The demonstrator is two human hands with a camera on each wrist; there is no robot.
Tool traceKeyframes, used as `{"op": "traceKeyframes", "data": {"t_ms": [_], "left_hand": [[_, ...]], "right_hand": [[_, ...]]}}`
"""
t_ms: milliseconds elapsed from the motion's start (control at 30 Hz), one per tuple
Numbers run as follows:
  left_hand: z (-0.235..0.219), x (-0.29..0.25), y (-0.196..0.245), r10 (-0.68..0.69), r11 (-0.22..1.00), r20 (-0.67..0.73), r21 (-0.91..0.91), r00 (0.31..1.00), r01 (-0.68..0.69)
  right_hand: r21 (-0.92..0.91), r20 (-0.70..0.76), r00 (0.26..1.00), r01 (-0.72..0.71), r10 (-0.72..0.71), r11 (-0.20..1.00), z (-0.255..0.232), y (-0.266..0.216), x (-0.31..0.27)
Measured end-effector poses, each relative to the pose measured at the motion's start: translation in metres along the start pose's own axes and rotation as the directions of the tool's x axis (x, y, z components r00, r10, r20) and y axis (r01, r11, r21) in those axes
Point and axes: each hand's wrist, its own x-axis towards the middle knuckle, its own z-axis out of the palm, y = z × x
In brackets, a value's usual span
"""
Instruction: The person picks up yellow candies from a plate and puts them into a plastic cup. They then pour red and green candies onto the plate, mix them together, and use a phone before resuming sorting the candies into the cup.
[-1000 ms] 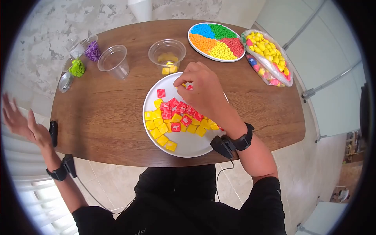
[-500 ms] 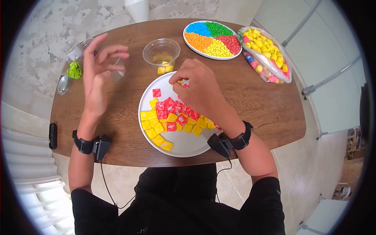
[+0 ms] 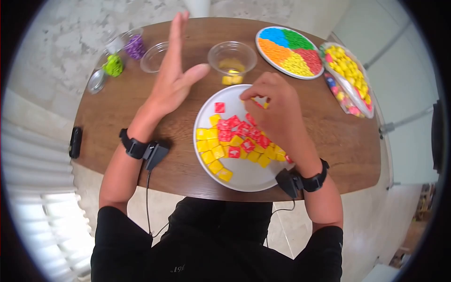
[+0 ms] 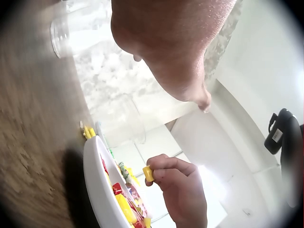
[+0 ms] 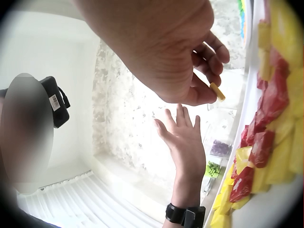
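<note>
Thumb and fingers of my right hand (image 3: 276, 105) pinch a small yellow wrapped candy (image 5: 217, 92), held above the far part of a white round plate (image 3: 246, 177). Square yellow candies (image 3: 206, 145) and red candies (image 3: 220, 107) lie on that plate, many of them heaped together. My left hand (image 3: 171, 87) is raised over the table left of the plate, fingers straight and thumb spread, holding nothing. Just beyond the plate stands a clear plastic cup (image 3: 230, 54) with a few yellow candies in it. Another clear cup (image 3: 151, 60) is partly hidden behind my left hand.
At the back right is a plate of small candies sorted by colour (image 3: 287, 52), beside a plastic bag (image 3: 350, 80) of yellow and pink pieces. Small containers with purple shreds (image 3: 135, 46) and a green clump (image 3: 113, 66) sit back left. A black object (image 3: 75, 142) lies at the left edge.
My left hand has come from beyond the table's left edge, rightward over the table toward the plate. The right hand keeps its pinch above the plate; the head view has shifted slightly.
</note>
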Motion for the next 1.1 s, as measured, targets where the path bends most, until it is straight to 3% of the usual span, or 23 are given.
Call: {"op": "traceKeyframes", "data": {"t_ms": [533,700,733,800,1100], "left_hand": [[-0.006,-0.005,0.012,0.000,1.000,0.021,0.023,1.000,-0.001],[-0.014,-0.005,0.001,0.147,0.986,0.100,0.063,0.984,-0.154],[-0.012,-0.006,0.002,0.150,0.986,0.103,0.054,0.983,-0.156],[-0.008,-0.006,0.009,-0.016,0.999,0.052,0.040,0.999,0.014],[-0.006,-0.004,0.012,0.056,0.997,0.035,0.057,0.998,-0.058]], "right_hand": [[-0.021,0.069,0.993,-0.090,0.091,0.996,-0.002,-0.007,0.001],[-0.022,0.071,0.993,-0.095,0.096,0.995,-0.001,-0.008,0.001],[-0.021,0.067,0.994,-0.083,0.084,0.996,-0.001,-0.008,0.001],[-0.027,0.066,0.994,-0.087,0.088,0.996,-0.002,-0.008,0.001],[-0.020,0.048,0.997,-0.065,0.066,0.998,0.000,-0.007,0.000]]}}
